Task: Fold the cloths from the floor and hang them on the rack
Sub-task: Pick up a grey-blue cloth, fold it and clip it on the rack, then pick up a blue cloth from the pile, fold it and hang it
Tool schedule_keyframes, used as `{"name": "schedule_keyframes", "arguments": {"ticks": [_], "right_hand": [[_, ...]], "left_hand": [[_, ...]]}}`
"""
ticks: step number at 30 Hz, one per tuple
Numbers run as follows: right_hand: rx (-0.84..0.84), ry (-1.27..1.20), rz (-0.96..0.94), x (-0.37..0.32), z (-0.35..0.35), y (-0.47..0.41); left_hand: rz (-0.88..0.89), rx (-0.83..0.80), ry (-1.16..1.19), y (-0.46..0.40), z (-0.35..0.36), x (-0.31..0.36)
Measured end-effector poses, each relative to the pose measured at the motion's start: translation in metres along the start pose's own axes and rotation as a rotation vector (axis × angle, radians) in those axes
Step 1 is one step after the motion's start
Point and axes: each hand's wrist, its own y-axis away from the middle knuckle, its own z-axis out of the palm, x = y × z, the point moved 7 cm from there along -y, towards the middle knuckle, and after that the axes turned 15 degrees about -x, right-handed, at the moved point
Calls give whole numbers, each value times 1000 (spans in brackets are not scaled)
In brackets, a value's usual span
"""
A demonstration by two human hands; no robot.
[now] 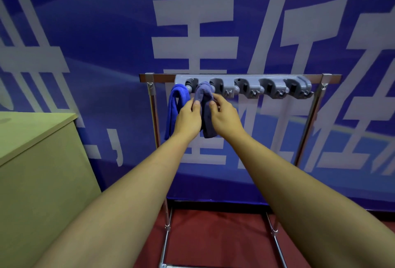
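Note:
A metal rack (307, 122) stands against the blue wall, with a grey row of clips (245, 88) along its top bar. A bright blue cloth (174, 109) hangs folded from the leftmost end of the clips. Beside it a greyish purple cloth (205, 101) hangs from the gap between the first two clips. My left hand (189, 118) pinches this cloth on its left side near the top. My right hand (224, 116) pinches it on the right side, with the fingers curled at its edge. The cloth's lower end shows between my wrists.
A light green cabinet (38, 160) stands to the left of the rack. The rack's chrome base rails (275, 231) run along the red floor (218, 237). Three clips to the right hold nothing. The blue banner wall (106, 43) is right behind the rack.

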Motion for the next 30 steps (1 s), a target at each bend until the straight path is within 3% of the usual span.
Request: {"name": "schedule_keyframes", "arguments": {"ticks": [6,15,20,30], "right_hand": [[40,-7,10,-13,-10,63],[-9,-2,89,17,16,190],[0,2,148,66,37,239],[-102,10,340,232,109,318]], "left_hand": [[-33,43,-35,60,-13,7],[-35,-60,1,169,33,-26],[-62,-102,-50,211,76,-75],[-274,-181,76,263,183,-251]]}}
